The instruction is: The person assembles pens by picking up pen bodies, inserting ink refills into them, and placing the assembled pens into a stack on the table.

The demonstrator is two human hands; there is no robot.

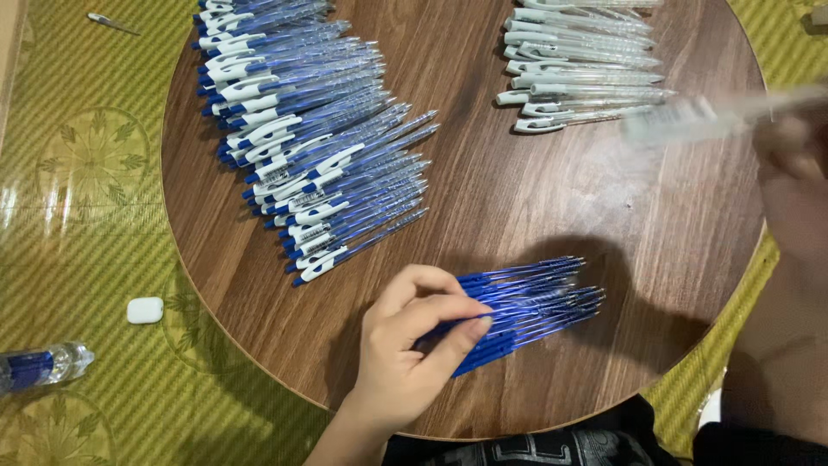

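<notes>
My left hand (412, 345) rests on the near side of the round wooden table (552, 207), fingers pinching one blue ink refill from a small bundle of blue refills (539, 302). At the right edge my right hand (789, 173) is raised and blurred, holding a clear empty pen barrel (690, 119) that points left. A long row of assembled blue and white pens (302, 138) lies along the table's left side. A pile of clear empty pen barrels (582, 60) lies at the far right.
The table stands on a green patterned mat (78, 190). On the mat lie a small white case (145, 310), a clear bottle holding blue parts (39, 366) and a thin metal tool (112, 23). My dark clothing shows at the bottom edge.
</notes>
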